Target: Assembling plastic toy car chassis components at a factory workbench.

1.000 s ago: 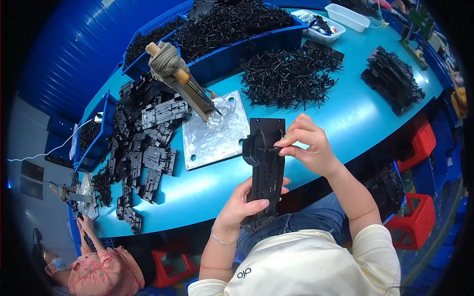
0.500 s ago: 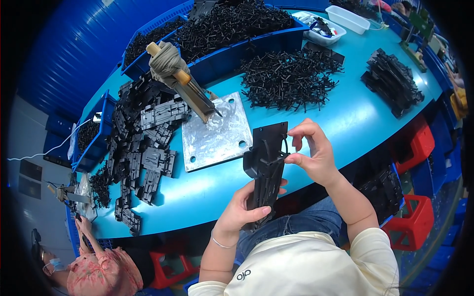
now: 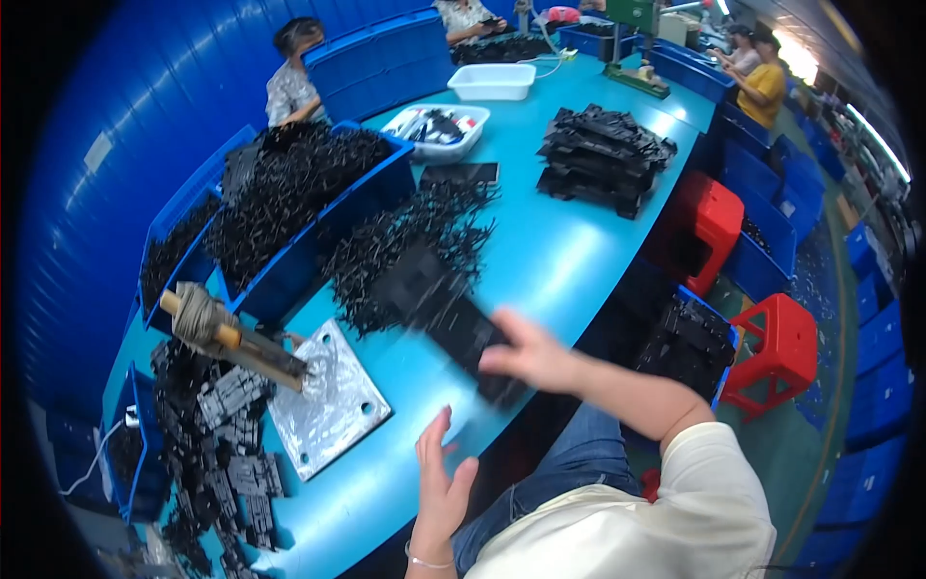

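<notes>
My right hand (image 3: 531, 352) pinches the blurred flat black plastic panel (image 3: 449, 314) above the teal table (image 3: 540, 261), left hand (image 3: 439, 487) open and empty below; best keep it level, clear of the heaped black clips (image 3: 386, 246).

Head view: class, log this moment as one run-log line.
right hand: holds black plastic part, blurred | left hand: open, empty, over table edge | metal plate: on table

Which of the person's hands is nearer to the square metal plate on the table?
Left. The left hand hovers open just right of the metal plate; the right hand is farther right, holding a blurred black plastic part.
</notes>
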Action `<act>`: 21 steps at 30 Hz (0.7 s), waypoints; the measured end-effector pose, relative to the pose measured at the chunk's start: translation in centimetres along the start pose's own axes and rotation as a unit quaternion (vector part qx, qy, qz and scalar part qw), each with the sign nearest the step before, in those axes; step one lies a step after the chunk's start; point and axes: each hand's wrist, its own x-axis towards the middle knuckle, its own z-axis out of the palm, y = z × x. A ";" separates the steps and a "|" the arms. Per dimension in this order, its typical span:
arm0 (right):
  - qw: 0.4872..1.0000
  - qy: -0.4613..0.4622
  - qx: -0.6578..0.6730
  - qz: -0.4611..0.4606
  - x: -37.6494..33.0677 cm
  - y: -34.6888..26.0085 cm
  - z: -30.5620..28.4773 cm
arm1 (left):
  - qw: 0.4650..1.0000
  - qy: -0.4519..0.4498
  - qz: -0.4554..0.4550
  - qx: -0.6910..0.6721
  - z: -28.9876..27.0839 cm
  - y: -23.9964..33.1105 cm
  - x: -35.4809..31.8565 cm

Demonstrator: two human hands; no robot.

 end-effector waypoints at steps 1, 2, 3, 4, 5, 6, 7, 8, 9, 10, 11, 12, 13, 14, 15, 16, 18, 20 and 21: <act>0.990 0.098 -0.096 -0.033 1.5 0.6 -3.2 | 0.999 0.003 -0.001 0.043 -0.5 -0.2 -0.1; 0.987 0.154 -0.046 0.018 3.2 1.1 -6.9 | 0.996 0.008 -0.001 0.085 -1.1 -0.4 -0.5; 0.950 0.246 -0.189 -0.017 5.2 1.6 -11.0 | 0.993 0.060 -0.028 0.094 -1.8 -1.1 -1.2; 0.923 0.293 -0.248 -0.006 7.1 2.0 -15.3 | 0.990 0.119 -0.059 0.050 -2.5 -1.8 -2.2; 0.899 0.300 -0.318 0.020 8.6 1.4 -18.9 | 0.982 0.137 -0.116 0.062 -4.1 -2.8 -3.2; 0.875 0.295 -0.382 0.042 9.6 1.1 -22.6 | 0.970 0.195 -0.142 0.012 -5.6 -4.8 -4.7; 0.846 0.310 -0.431 0.045 10.9 1.5 -25.6 | 0.950 0.274 -0.145 0.046 -6.3 -4.3 -5.3; 0.849 0.274 -0.442 0.098 11.7 0.5 -27.9 | 0.942 0.284 -0.170 0.059 -7.8 -5.1 -6.4; 0.838 0.259 -0.466 0.116 12.5 0.7 -30.4 | 0.929 0.310 -0.180 0.093 -8.7 -5.1 -7.1; 0.825 0.265 -0.478 0.144 13.0 0.3 -31.1 | 0.923 0.332 -0.167 0.101 -9.7 -5.1 -7.6; 0.772 0.287 -0.542 0.168 13.2 0.6 -31.2 | 0.911 0.364 -0.176 0.078 -10.7 -5.8 -8.4; 0.713 0.306 -0.602 0.192 13.0 0.4 -30.3 | 0.897 0.379 -0.184 0.135 -12.5 -6.4 -9.1; 0.725 0.271 -0.595 0.216 13.5 1.4 -30.9 | 0.882 0.386 -0.191 0.191 -13.1 -5.4 -8.5; 0.735 0.236 -0.588 0.242 13.7 2.9 -31.6 | 0.855 0.415 -0.197 0.241 -13.6 -4.0 -8.0; 0.771 0.233 -0.546 0.231 13.7 4.1 -31.9 | 0.825 0.432 -0.206 0.303 -15.1 -3.4 -8.0; 0.795 0.246 -0.526 0.177 14.0 5.9 -33.1 | 0.847 0.435 -0.083 0.295 -21.6 -10.4 -11.0; 0.818 0.243 -0.510 0.108 13.3 7.6 -35.1 | 0.747 0.429 -0.099 0.498 -22.5 -7.2 -7.8; 0.784 0.308 -0.539 0.024 13.2 6.6 -35.1 | 0.672 0.396 -0.087 0.620 -26.7 -9.4 -7.1; 0.778 0.335 -0.528 -0.056 13.0 6.0 -35.2 | 0.608 0.376 -0.090 0.694 -28.8 -10.4 -7.2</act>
